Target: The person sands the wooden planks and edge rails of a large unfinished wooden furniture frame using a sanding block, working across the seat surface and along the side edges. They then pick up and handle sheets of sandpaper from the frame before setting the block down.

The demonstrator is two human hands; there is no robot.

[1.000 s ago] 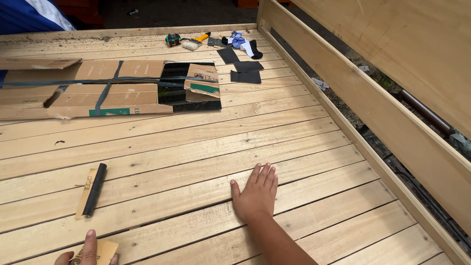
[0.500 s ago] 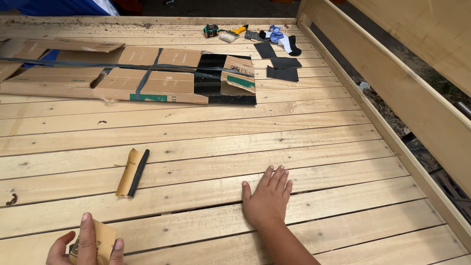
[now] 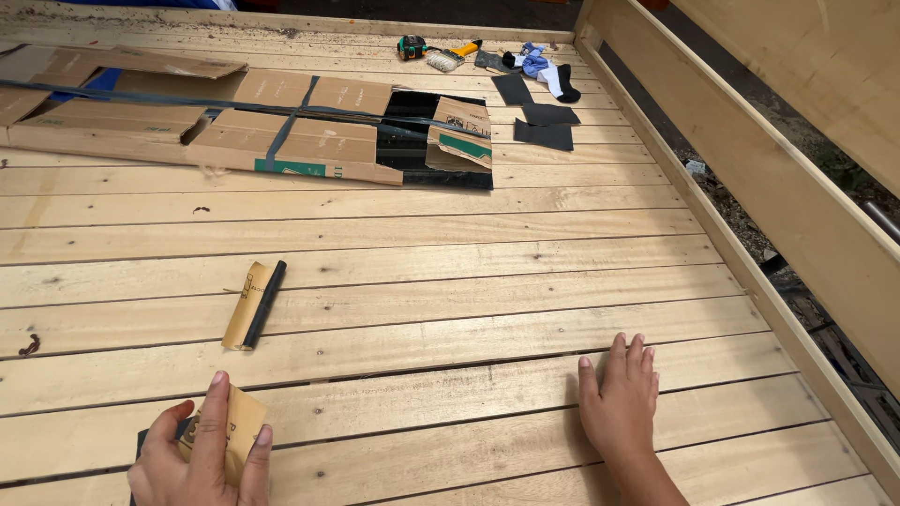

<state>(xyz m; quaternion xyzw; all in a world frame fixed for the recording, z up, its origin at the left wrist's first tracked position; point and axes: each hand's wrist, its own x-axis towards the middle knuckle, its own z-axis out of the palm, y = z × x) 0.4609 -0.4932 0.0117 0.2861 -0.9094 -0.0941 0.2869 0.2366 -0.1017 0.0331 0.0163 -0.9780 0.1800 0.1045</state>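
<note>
My left hand (image 3: pixel 199 457) grips a folded piece of tan-backed sandpaper (image 3: pixel 230 426) and presses it on the pale wooden slats (image 3: pixel 450 281) at the lower left. My right hand (image 3: pixel 621 401) lies flat on the slats at the lower right, palm down, fingers slightly apart, holding nothing. A second folded sandpaper sheet (image 3: pixel 253 305), tan on one side and black on the other, rests on the planks a little beyond my left hand.
Flattened cardboard boxes (image 3: pixel 234 122) with black strapping lie at the far left. Black sandpaper sheets (image 3: pixel 544 125), a tape measure (image 3: pixel 410 47), a brush (image 3: pixel 448 56) and a glove (image 3: pixel 548 70) sit at the far end. A raised wooden side rail (image 3: pixel 750 178) runs along the right.
The view has shifted so the slats and cardboard sit further right. My left hand with its sandpaper has come further into view. My right hand stays flat on the planks.
</note>
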